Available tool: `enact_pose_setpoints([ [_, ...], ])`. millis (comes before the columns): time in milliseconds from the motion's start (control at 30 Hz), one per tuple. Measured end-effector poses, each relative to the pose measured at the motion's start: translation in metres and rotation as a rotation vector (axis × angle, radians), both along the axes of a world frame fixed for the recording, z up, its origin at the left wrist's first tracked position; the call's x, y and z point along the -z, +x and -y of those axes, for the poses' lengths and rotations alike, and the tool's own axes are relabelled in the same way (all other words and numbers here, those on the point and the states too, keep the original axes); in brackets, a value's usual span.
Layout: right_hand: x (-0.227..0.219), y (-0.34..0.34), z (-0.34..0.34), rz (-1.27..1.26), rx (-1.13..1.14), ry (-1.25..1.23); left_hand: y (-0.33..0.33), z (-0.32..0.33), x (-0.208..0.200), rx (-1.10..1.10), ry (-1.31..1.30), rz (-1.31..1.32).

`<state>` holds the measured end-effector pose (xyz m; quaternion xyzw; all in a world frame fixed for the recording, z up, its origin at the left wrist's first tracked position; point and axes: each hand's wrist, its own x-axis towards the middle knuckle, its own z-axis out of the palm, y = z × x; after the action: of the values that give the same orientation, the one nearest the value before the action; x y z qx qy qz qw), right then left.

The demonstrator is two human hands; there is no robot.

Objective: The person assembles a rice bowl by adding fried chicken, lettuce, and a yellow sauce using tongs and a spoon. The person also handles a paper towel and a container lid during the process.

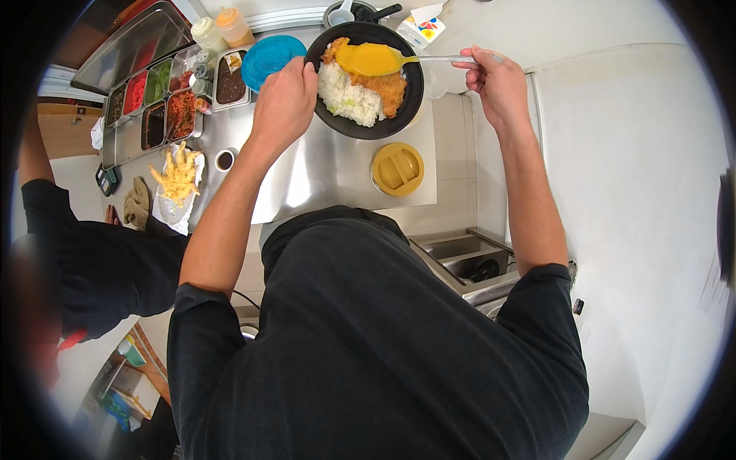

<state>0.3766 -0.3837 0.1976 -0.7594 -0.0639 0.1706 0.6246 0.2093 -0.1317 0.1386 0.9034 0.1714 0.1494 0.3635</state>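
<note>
My left hand (284, 106) grips the left rim of a round black bowl (360, 133), held tilted above the steel counter. White rice (343, 93) with bits of pale green fills its left side, and golden breaded fried pieces (389, 96) lie at the right and upper left. My right hand (495, 83) pinches the end of a metal spoon's handle (438, 59). The spoon's head is over the bowl, coated in thick yellow sauce (371, 60); whether it touches the food I cannot tell.
On the steel counter (299, 165) are a yellow lid (398, 169), a blue plate (272, 61), a small cup of dark sauce (225, 159) and fried strips (178, 175) on paper. Topping trays (182, 113) and squeeze bottles (234, 27) stand left. A co-worker (115, 261) is at far left.
</note>
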Motion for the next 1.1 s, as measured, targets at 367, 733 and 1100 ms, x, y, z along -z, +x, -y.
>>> enact_pose_setpoints([
  [367,0.000,-0.001,0.016,-0.025,0.003,-0.061,0.003,0.002,-0.002,-0.019,0.057,0.007],
  [733,-0.007,-0.004,0.020,0.041,0.026,-0.107,0.005,0.008,-0.004,-0.052,0.068,0.045],
  [1100,-0.015,-0.007,0.024,0.134,0.068,-0.190,0.007,0.008,0.000,-0.068,0.061,0.034],
])
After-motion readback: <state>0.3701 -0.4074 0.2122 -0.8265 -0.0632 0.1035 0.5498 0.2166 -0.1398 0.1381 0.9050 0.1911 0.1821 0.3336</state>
